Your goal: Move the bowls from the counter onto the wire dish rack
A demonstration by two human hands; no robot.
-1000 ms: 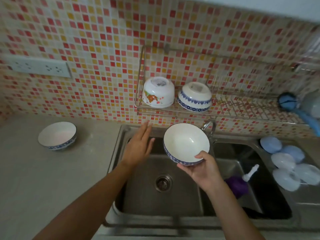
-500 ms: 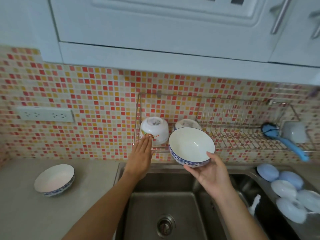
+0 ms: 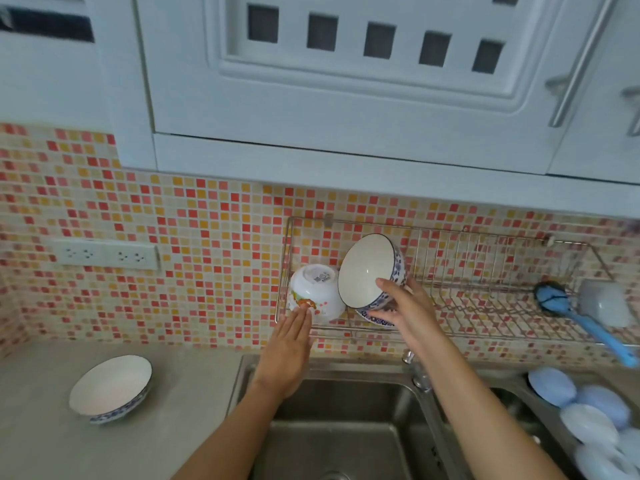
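Observation:
My right hand [image 3: 403, 308] grips a blue-patterned white bowl [image 3: 363, 268] by its rim, tilted on edge with its inside facing left, over the left part of the wire dish rack [image 3: 485, 320]. Under it another blue-patterned bowl [image 3: 372, 316] lies upside down on the rack, mostly hidden. A white floral bowl [image 3: 313, 294] sits upside down at the rack's left end. My left hand [image 3: 287, 348] is flat, fingertips touching that floral bowl's lower side. One more blue-rimmed bowl [image 3: 110, 388] stands upright on the grey counter [image 3: 194, 393] at the left.
A steel sink [image 3: 343, 427] lies below the rack, with its tap [image 3: 414, 370] under my right wrist. A blue brush [image 3: 581, 322] and a pale cup [image 3: 604, 306] sit at the rack's right end. Several pale blue lids [image 3: 585, 414] lie at the right. White cabinets [image 3: 346, 98] hang overhead.
My right hand has lifted the bowl up to the rack and tipped it onto its edge. My left hand has stayed at the floral bowl. The view has tilted upward.

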